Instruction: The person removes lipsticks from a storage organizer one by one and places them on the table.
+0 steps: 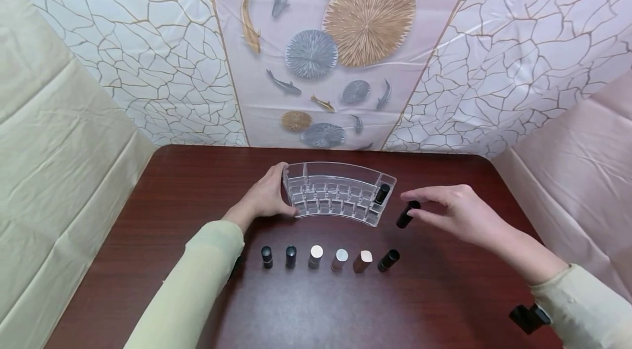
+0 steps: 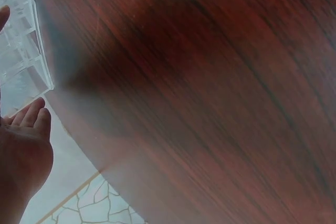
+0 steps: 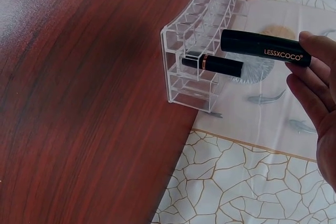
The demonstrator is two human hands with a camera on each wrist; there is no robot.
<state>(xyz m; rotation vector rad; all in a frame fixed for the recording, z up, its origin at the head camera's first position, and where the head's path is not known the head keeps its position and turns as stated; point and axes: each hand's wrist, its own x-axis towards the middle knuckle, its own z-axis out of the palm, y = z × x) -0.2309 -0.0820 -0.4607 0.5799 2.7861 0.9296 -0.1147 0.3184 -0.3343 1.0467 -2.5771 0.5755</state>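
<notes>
A clear, curved lipstick organizer (image 1: 340, 207) with stepped compartments stands on the table. My left hand (image 1: 264, 195) holds its left end, thumb at the front corner and fingers at the back. In the left wrist view, that hand (image 2: 26, 145) shows beside part of the organizer (image 2: 21, 51). Just right of the organizer, my right hand (image 1: 461, 212) pinches a black lipstick tube (image 1: 406, 216) by its top, tilted. In the right wrist view, gold lettering marks this tube (image 3: 262, 46). Another black lipstick (image 1: 382, 193) sits in a compartment at the organizer's right end.
In front of the organizer stands a row of several lipsticks, among them a black one (image 1: 388, 260), a brown one with a pale top (image 1: 362, 261) and a white-topped one (image 1: 315, 255). Patterned cloth (image 1: 316, 107) hangs behind the dark wooden table (image 1: 316, 310).
</notes>
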